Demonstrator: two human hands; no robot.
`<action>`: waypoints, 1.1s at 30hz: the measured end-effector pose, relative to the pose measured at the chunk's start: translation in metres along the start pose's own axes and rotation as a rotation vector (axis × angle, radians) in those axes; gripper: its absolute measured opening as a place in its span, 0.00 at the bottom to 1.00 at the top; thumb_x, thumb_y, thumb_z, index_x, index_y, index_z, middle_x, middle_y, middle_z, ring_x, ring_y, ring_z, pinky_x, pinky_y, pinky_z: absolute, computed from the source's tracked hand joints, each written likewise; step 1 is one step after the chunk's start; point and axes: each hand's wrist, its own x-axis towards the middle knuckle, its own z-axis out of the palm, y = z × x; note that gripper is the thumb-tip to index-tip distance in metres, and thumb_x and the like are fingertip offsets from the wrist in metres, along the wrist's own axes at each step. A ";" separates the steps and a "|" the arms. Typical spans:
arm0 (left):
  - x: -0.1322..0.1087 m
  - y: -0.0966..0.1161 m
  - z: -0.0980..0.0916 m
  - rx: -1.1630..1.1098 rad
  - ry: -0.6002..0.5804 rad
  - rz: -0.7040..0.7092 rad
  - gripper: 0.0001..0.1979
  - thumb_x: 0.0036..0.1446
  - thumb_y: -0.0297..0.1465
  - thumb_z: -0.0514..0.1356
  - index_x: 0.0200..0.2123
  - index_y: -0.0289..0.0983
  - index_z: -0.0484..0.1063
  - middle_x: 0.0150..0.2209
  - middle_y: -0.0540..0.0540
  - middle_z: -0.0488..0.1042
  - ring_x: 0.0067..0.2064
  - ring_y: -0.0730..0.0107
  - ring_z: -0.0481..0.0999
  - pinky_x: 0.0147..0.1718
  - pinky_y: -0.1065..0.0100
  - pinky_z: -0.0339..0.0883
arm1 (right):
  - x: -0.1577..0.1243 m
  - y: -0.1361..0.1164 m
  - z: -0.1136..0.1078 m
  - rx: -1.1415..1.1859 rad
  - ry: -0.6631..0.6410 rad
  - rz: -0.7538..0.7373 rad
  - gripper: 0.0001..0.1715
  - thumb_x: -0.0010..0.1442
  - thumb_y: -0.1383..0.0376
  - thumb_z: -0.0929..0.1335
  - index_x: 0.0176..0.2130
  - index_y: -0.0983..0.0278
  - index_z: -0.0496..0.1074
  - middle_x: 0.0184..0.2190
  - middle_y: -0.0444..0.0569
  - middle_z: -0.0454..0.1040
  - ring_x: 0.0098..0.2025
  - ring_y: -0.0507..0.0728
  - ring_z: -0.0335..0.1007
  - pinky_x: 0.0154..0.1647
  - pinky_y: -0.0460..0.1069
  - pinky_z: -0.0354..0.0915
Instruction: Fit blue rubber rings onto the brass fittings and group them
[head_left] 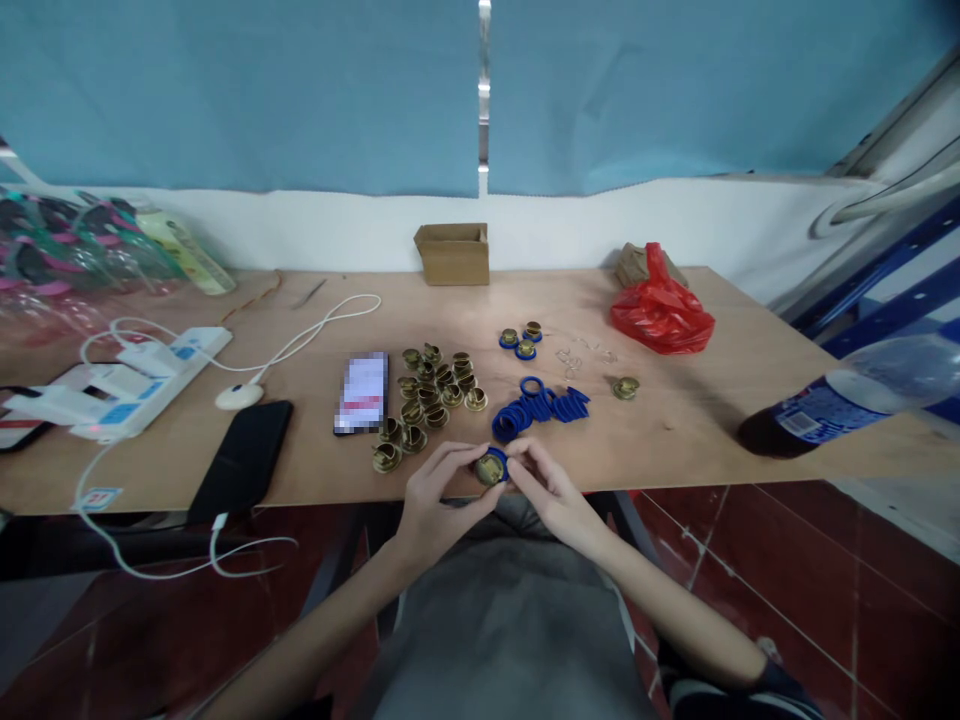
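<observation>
Hands meet at the near edge of the wooden table (675,420), both closed on one small piece: the left hand (435,495) pinches a brass fitting (489,470) from its side, while the right hand (551,490) grips the blue ring (501,459) that sits around that fitting. The piece hangs just over the table's front edge, above the person's lap, clear of the board itself.

Just beyond the fingers lies a heap of blue rings (540,408), jumbled together, with one ring lying flat at the top of the pile. To the left of that heap is a cluster of brass fittings (429,395), spread from mid-table down toward the left hand. Farther back, three fittings already wearing blue rings (522,340) sit close together, and a lone brass fitting (625,387) rests off to the right, apart from the rest.

A phone with a lit screen (362,392) lies beside the brass cluster, and a dark phone (244,455) with a cable plugged in sits at the front edge further left. A white power strip (127,385) holds chargers at the far left. A small cardboard box (452,253) stands against the back wall, a red plastic bag (660,310) is bunched at the right rear, and a dark drink bottle (832,400) lies on its side at the right end
</observation>
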 end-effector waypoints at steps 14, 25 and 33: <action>-0.014 -0.013 0.009 0.130 -0.187 -0.016 0.29 0.62 0.32 0.66 0.64 0.40 0.64 0.50 0.40 0.78 0.50 0.57 0.82 0.49 0.59 0.79 | -0.006 -0.003 -0.007 -0.805 0.091 -0.409 0.10 0.72 0.68 0.61 0.37 0.62 0.67 0.28 0.46 0.76 0.27 0.53 0.73 0.29 0.46 0.65; -0.014 -0.027 0.014 0.325 -0.388 0.115 0.14 0.67 0.28 0.58 0.54 0.37 0.73 0.56 0.37 0.78 0.58 0.54 0.77 0.55 0.52 0.74 | 0.006 -0.008 -0.140 -1.235 0.649 -0.007 0.13 0.65 0.57 0.65 0.32 0.61 0.70 0.21 0.46 0.73 0.22 0.56 0.70 0.24 0.47 0.53; -0.013 -0.026 0.014 0.348 -0.395 0.146 0.15 0.67 0.28 0.57 0.55 0.36 0.73 0.56 0.37 0.77 0.57 0.53 0.77 0.54 0.52 0.74 | 0.004 0.014 -0.179 -1.341 0.649 0.260 0.06 0.63 0.62 0.68 0.35 0.62 0.71 0.26 0.50 0.78 0.22 0.57 0.68 0.25 0.48 0.46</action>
